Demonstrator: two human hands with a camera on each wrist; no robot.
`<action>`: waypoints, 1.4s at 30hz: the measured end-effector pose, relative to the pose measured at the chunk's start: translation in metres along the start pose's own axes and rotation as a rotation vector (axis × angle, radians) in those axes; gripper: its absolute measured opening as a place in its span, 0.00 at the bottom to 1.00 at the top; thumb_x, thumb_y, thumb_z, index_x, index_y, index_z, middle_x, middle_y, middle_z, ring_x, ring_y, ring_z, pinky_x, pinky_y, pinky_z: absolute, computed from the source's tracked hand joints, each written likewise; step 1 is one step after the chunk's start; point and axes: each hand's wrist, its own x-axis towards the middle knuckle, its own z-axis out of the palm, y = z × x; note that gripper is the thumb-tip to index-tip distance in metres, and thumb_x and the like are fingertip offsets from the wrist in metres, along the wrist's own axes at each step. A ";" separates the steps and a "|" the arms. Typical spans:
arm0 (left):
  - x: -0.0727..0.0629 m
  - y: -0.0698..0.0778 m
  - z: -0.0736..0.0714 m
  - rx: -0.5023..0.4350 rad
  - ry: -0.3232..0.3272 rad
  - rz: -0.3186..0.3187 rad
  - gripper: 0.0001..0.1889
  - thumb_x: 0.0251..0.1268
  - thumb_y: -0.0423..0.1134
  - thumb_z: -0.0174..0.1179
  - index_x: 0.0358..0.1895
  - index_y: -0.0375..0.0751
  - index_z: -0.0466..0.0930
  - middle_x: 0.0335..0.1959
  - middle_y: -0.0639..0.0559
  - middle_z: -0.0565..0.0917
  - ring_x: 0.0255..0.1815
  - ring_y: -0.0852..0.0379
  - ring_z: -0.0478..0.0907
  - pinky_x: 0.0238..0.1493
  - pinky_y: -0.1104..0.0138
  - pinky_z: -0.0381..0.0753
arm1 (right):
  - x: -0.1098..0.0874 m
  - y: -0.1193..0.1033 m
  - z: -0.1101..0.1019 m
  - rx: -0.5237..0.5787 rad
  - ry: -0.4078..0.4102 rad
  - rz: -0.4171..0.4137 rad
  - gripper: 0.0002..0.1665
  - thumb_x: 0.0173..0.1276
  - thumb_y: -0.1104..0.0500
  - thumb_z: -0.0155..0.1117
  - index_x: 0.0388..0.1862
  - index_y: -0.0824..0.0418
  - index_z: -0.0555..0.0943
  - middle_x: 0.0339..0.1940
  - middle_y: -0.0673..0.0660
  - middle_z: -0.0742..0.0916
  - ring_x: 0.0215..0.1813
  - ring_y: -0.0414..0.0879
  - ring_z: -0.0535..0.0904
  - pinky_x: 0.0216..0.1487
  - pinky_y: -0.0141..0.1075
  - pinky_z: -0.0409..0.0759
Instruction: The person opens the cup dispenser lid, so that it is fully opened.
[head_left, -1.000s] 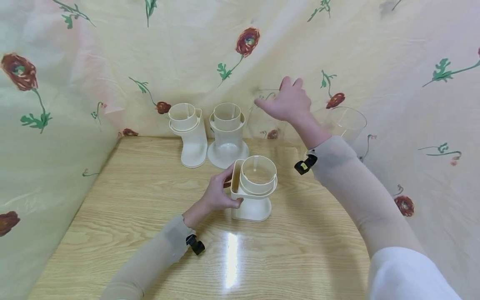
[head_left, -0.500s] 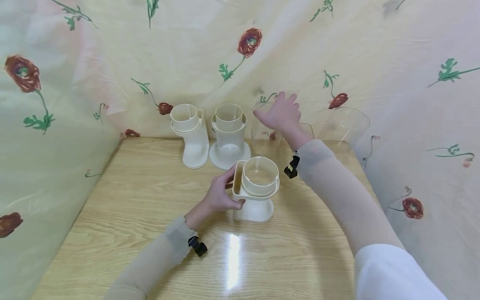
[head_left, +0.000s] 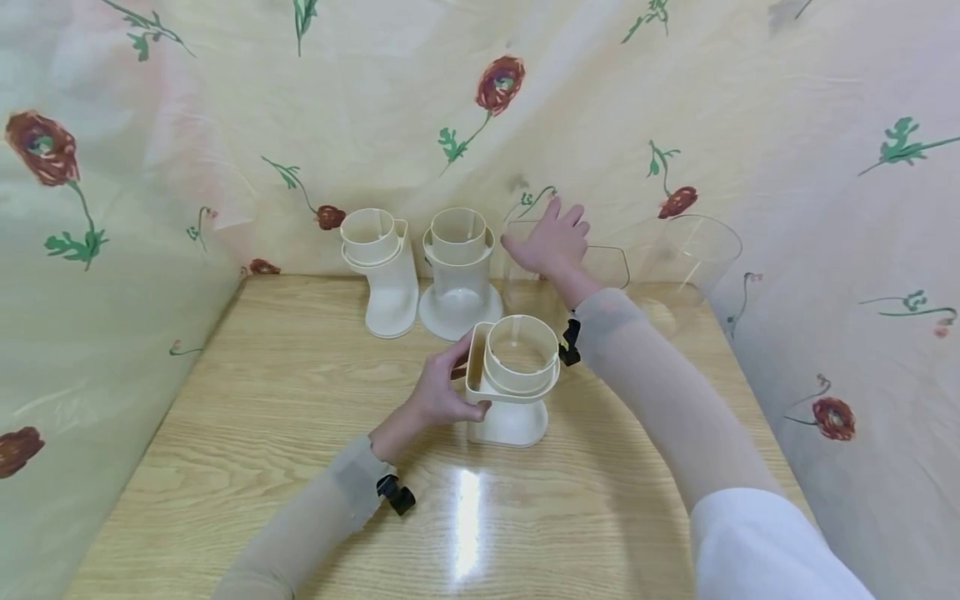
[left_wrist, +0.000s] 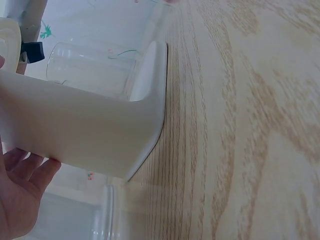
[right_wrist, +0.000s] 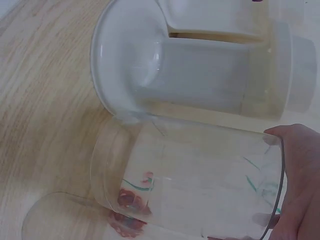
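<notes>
My left hand (head_left: 442, 387) grips a white plastic stand (head_left: 517, 421) that stands upright on the table, with a round collar and a squared opening on top. In the left wrist view the fingers (left_wrist: 42, 175) press along its flat side. Beyond it, my right hand (head_left: 551, 242) holds a clear plastic container (right_wrist: 200, 175) by the rim, the thumb on one side of the rim. The container's lower end is close over the tabletop, beside a white stand with a round foot (right_wrist: 125, 65). Some fingers are hidden behind the clear wall.
Two more white stands, a narrow one (head_left: 390, 304) and a round-footed one (head_left: 459, 304), stand side by side at the back. Other clear containers, a round one (head_left: 693, 242) among them, stand at the back right. Flowered curtain (head_left: 405, 125) encloses the wooden table (head_left: 322, 350).
My right hand has come down and to the left, lowering the clear container beside the round-footed stand. My left hand keeps its grip on the white stand in the same place.
</notes>
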 end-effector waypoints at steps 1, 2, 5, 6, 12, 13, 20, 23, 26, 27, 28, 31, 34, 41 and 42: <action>0.000 0.000 0.000 -0.001 -0.001 0.001 0.55 0.37 0.35 0.74 0.80 0.38 0.66 0.62 0.30 0.85 0.60 0.38 0.87 0.58 0.58 0.89 | 0.000 0.001 0.002 -0.002 0.000 0.003 0.72 0.67 0.23 0.57 0.89 0.63 0.35 0.82 0.78 0.52 0.76 0.74 0.61 0.66 0.58 0.81; 0.000 0.000 0.000 0.002 -0.002 0.002 0.55 0.37 0.35 0.74 0.80 0.39 0.66 0.62 0.30 0.85 0.60 0.38 0.87 0.58 0.59 0.89 | 0.001 0.002 0.004 -0.009 -0.003 0.008 0.72 0.67 0.23 0.57 0.88 0.63 0.36 0.82 0.78 0.52 0.76 0.74 0.61 0.66 0.58 0.81; 0.001 0.001 0.000 0.008 0.002 0.009 0.55 0.37 0.34 0.75 0.80 0.39 0.66 0.62 0.31 0.86 0.60 0.38 0.87 0.57 0.61 0.89 | 0.005 0.006 0.012 -0.035 -0.013 0.015 0.71 0.68 0.23 0.55 0.88 0.66 0.39 0.81 0.79 0.52 0.76 0.75 0.61 0.65 0.58 0.81; 0.001 0.001 0.000 0.009 0.001 0.011 0.55 0.37 0.34 0.75 0.80 0.38 0.66 0.63 0.31 0.86 0.60 0.38 0.87 0.57 0.62 0.90 | 0.005 0.007 0.014 -0.042 -0.015 0.016 0.70 0.68 0.23 0.55 0.87 0.67 0.40 0.81 0.80 0.52 0.76 0.75 0.61 0.65 0.58 0.81; 0.001 0.002 0.000 0.005 0.009 0.013 0.54 0.38 0.32 0.74 0.80 0.38 0.66 0.63 0.33 0.86 0.60 0.38 0.87 0.56 0.61 0.90 | 0.004 0.006 0.020 -0.058 -0.005 0.003 0.68 0.70 0.24 0.53 0.87 0.68 0.41 0.81 0.80 0.51 0.75 0.76 0.62 0.64 0.58 0.83; 0.000 0.002 0.000 0.004 0.009 0.008 0.54 0.38 0.32 0.74 0.80 0.38 0.66 0.63 0.33 0.86 0.61 0.38 0.87 0.56 0.62 0.90 | 0.004 0.005 0.020 -0.059 -0.004 0.002 0.68 0.70 0.24 0.53 0.87 0.69 0.42 0.81 0.80 0.52 0.75 0.76 0.63 0.64 0.58 0.82; 0.000 0.002 0.000 0.003 0.010 -0.004 0.55 0.37 0.32 0.75 0.81 0.38 0.65 0.64 0.34 0.85 0.61 0.38 0.87 0.58 0.63 0.89 | 0.000 0.006 0.027 -0.098 -0.025 -0.016 0.66 0.72 0.26 0.52 0.86 0.71 0.43 0.80 0.81 0.53 0.74 0.77 0.63 0.66 0.58 0.81; -0.001 0.002 -0.001 0.000 0.011 0.007 0.55 0.37 0.31 0.75 0.80 0.37 0.65 0.64 0.34 0.86 0.60 0.37 0.87 0.58 0.62 0.89 | -0.001 0.008 0.030 -0.119 -0.051 -0.031 0.67 0.73 0.26 0.51 0.86 0.72 0.41 0.80 0.83 0.54 0.75 0.79 0.63 0.69 0.59 0.79; -0.001 0.001 -0.001 -0.005 0.013 0.013 0.55 0.38 0.31 0.74 0.80 0.37 0.66 0.64 0.35 0.86 0.60 0.37 0.87 0.57 0.59 0.90 | -0.001 0.009 0.033 -0.139 -0.067 -0.041 0.66 0.74 0.25 0.49 0.86 0.73 0.40 0.80 0.84 0.55 0.75 0.79 0.62 0.72 0.60 0.77; -0.001 0.001 -0.001 -0.006 0.015 0.013 0.54 0.38 0.31 0.74 0.80 0.37 0.66 0.64 0.35 0.86 0.60 0.37 0.87 0.57 0.59 0.90 | 0.000 0.009 0.034 -0.144 -0.070 -0.045 0.66 0.74 0.25 0.48 0.86 0.73 0.41 0.80 0.84 0.56 0.75 0.79 0.63 0.72 0.60 0.77; -0.001 0.001 -0.001 -0.007 0.016 0.012 0.54 0.38 0.31 0.74 0.80 0.37 0.66 0.65 0.35 0.86 0.60 0.37 0.87 0.57 0.58 0.90 | 0.000 0.009 0.034 -0.150 -0.067 -0.050 0.65 0.74 0.25 0.48 0.86 0.72 0.42 0.79 0.84 0.58 0.74 0.79 0.64 0.71 0.60 0.77; -0.001 0.001 -0.001 -0.008 0.019 0.002 0.55 0.37 0.31 0.75 0.80 0.37 0.66 0.65 0.36 0.85 0.60 0.38 0.87 0.57 0.58 0.90 | 0.000 0.009 0.033 -0.179 -0.072 -0.065 0.64 0.75 0.24 0.47 0.86 0.70 0.44 0.76 0.83 0.63 0.73 0.77 0.67 0.69 0.59 0.78; 0.000 0.002 0.000 -0.007 0.018 -0.004 0.55 0.37 0.32 0.75 0.81 0.38 0.65 0.65 0.36 0.85 0.60 0.39 0.87 0.57 0.59 0.90 | -0.001 0.008 0.032 -0.226 -0.079 -0.082 0.62 0.75 0.24 0.46 0.86 0.68 0.47 0.73 0.81 0.68 0.69 0.74 0.72 0.65 0.57 0.81; -0.002 0.004 0.001 -0.014 0.014 -0.006 0.56 0.38 0.32 0.74 0.81 0.38 0.64 0.66 0.35 0.85 0.60 0.37 0.87 0.58 0.60 0.89 | -0.006 0.003 0.022 -0.364 -0.069 -0.134 0.57 0.76 0.23 0.44 0.80 0.71 0.61 0.68 0.78 0.74 0.65 0.68 0.75 0.60 0.54 0.84; -0.002 0.004 0.001 -0.014 0.018 -0.008 0.56 0.38 0.32 0.74 0.81 0.37 0.64 0.65 0.34 0.85 0.60 0.37 0.87 0.58 0.60 0.89 | -0.007 0.002 0.019 -0.362 -0.066 -0.147 0.56 0.76 0.24 0.45 0.78 0.71 0.63 0.68 0.77 0.74 0.65 0.68 0.75 0.60 0.55 0.84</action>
